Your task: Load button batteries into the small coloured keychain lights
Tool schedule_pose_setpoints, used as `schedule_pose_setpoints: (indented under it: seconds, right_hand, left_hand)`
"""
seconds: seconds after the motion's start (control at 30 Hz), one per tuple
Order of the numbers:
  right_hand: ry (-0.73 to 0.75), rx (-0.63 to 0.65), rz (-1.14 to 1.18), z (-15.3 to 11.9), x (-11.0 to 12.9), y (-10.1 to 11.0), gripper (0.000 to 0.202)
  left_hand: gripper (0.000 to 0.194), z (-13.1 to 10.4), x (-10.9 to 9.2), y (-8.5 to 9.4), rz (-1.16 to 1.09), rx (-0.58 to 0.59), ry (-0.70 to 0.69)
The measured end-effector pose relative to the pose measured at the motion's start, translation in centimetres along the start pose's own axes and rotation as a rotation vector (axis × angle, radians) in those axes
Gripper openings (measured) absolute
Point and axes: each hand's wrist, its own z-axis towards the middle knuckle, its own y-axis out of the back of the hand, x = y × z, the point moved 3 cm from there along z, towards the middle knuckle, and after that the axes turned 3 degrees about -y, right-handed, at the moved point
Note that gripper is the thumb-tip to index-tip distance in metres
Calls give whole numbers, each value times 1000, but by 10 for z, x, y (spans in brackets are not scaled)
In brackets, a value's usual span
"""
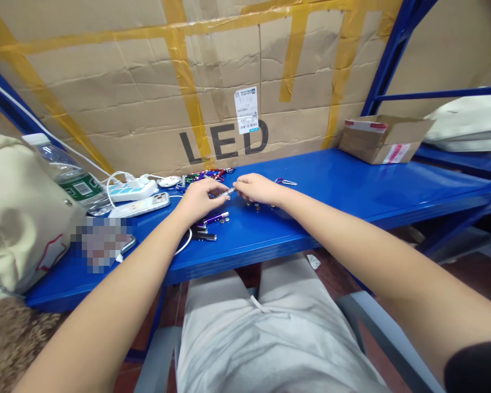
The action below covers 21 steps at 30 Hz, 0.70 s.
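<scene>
A small tube [228,192] sits above the bench [331,180], bridging the gap between the person's two hands. Its long axis runs mostly sideways, from the left hand [202,197] to the right hand [256,188], the right end tilted slightly away from the body. Neither hand is nearer: the left grip closes thumb and fingers around one end, and the right grip pinches the other. Small discs [257,207] lie just below the right hand; a purple tube [216,218] lies nearer the body than the left hand, with a black tube [204,237] closer still, its axis nearly sideways.
</scene>
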Motion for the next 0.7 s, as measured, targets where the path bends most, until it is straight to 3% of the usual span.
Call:
schedule_pose_setpoints:
  seconds: [0.17,0.47,0.57,0.7]
  right_hand:
    - [18,-55,-50,0,1,0,23]
    - [249,-47,-106,-5,7,-1,19]
    - [242,-43,-80,-3,6,-2,19]
    - [163,-28,28,0,2,-3,19]
  left_hand:
    - [33,0,5,-1,-113,2,95]
    - [39,-6,9,-2,-410,85,307]
    - [38,-5,8,-3,-377,56,270]
    - [28,-2,3,-1,-91,-55,51]
